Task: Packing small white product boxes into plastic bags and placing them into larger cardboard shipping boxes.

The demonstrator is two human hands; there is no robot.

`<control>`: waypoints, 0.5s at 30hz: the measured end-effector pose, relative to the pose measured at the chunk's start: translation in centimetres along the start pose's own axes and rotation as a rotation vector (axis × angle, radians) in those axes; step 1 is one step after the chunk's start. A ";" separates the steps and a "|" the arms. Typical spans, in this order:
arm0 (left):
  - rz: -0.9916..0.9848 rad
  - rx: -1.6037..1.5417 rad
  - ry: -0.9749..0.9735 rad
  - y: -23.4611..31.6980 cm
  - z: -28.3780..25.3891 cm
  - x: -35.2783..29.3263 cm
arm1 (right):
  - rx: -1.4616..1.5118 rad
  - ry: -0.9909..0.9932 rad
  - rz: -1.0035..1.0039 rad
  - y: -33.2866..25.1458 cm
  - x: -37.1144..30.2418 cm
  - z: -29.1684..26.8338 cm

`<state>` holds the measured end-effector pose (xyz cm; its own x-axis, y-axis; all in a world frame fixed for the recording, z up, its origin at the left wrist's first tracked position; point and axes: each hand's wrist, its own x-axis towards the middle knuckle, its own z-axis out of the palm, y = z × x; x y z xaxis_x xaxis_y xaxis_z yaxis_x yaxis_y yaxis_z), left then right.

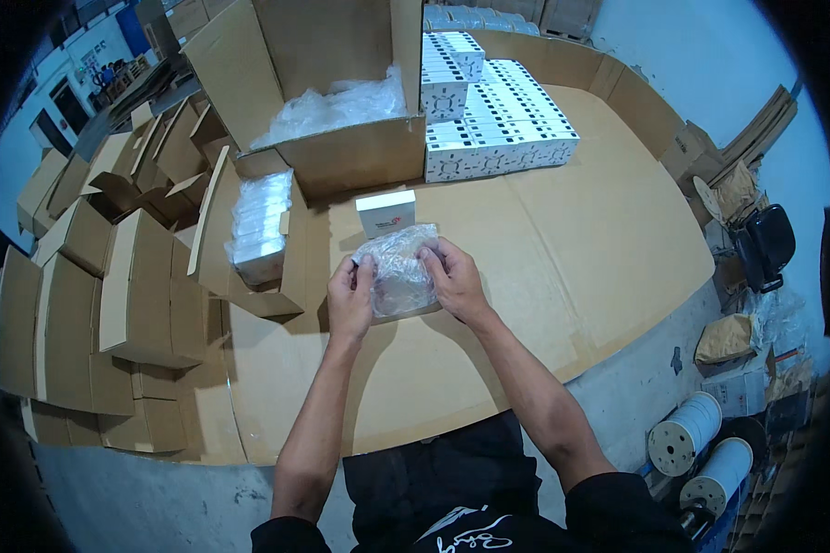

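Between my two hands is a clear bubble wrap bag, crinkled and held just above the table. My left hand pinches its left edge, and my right hand grips its upper right side. Whether anything lies inside the bag I cannot tell. A small white box stands right behind the bag. To the left, an open carton holds a row of several white boxes wrapped in clear plastic.
A large open carton full of clear plastic bags stands at the back. Stacked white boxes sit beside it on the cardboard-covered table. Open empty cartons crowd the left. Cable reels stand on the floor at right.
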<state>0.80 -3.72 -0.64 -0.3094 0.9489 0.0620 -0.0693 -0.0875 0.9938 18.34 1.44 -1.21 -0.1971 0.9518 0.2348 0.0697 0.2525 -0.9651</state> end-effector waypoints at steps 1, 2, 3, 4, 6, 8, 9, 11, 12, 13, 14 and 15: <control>-0.008 0.000 0.000 0.1 0.2 0.1 | -0.001 0.000 0.008 -0.2 0.0 -0.1; 0.011 0.070 0.064 0.2 0.4 0.1 | -0.036 0.009 -0.013 -0.4 -0.1 -0.1; 0.030 0.141 0.128 0.2 0.6 0.1 | -0.071 0.018 -0.034 -0.6 -0.1 -0.1; 0.026 0.145 0.133 0.2 0.3 0.3 | -0.066 0.014 -0.030 -0.8 0.0 -0.1; 0.092 0.217 0.216 0.3 -0.4 0.6 | -0.092 -0.055 0.008 -1.1 0.2 -0.4; 0.088 0.176 0.227 0.8 -0.4 0.7 | -0.083 -0.064 -0.011 -1.2 0.3 -0.6; 0.088 0.133 0.236 0.9 -0.3 0.7 | -0.076 -0.070 -0.033 -1.1 0.4 -0.7; 0.099 0.127 0.259 0.4 -0.5 0.7 | -0.066 -0.075 -0.005 -0.9 0.6 -0.6; 0.112 0.119 0.278 0.2 -0.6 0.6 | -0.060 -0.077 0.020 -0.8 0.6 -0.5; 0.110 0.120 0.279 0.2 -0.3 0.5 | -0.059 -0.079 0.023 -0.8 0.5 -0.5; 0.104 0.050 0.296 0.2 0.0 0.4 | -0.080 -0.099 0.042 -0.9 0.4 -0.6; 0.098 -0.021 0.313 0.3 0.1 0.3 | -0.101 -0.120 0.061 -0.9 0.3 -0.5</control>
<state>0.78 -3.40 -0.35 -0.5915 0.7970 0.1223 -0.0432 -0.1828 0.9822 18.74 1.60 -0.22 -0.3042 0.9400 0.1546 0.1821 0.2167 -0.9591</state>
